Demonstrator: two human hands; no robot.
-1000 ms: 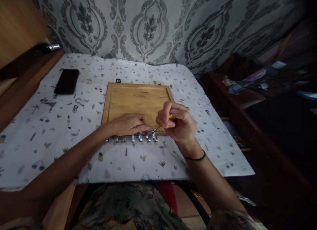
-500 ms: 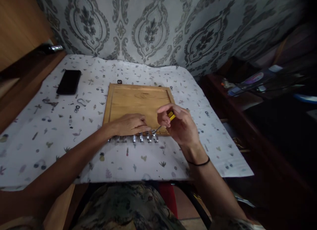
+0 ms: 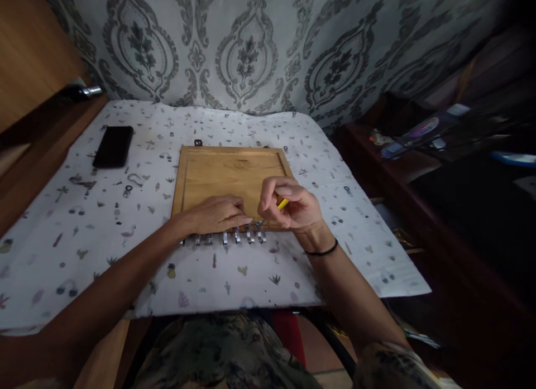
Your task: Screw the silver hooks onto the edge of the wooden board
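A wooden board (image 3: 230, 174) with a raised frame lies on the table. Several shiny metal hooks (image 3: 237, 235) stand in a row along its near edge, jutting out toward me. My left hand (image 3: 218, 213) rests flat across the board's near edge, fingers stretched toward the hooks at the right end; its fingertips touch or nearly touch one of them. In my right hand (image 3: 299, 206) is a screwdriver (image 3: 283, 203) with a yellow handle, mostly covered by curled fingers. Its thin shaft points down and left to the rightmost hook, though the tip is too small to make out.
A black phone (image 3: 114, 147) lies at the far left of the patterned tablecloth (image 3: 176, 288). Wooden furniture (image 3: 42, 149) borders the left side. On a dark surface to the right lies a clear bottle (image 3: 422, 132). A patterned wall (image 3: 247, 48) closes off the back.
My right hand has turned, its fingers curling more around the screwdriver, and its wrist has shifted a little left. My left hand stays on the board. The view has tilted slightly.
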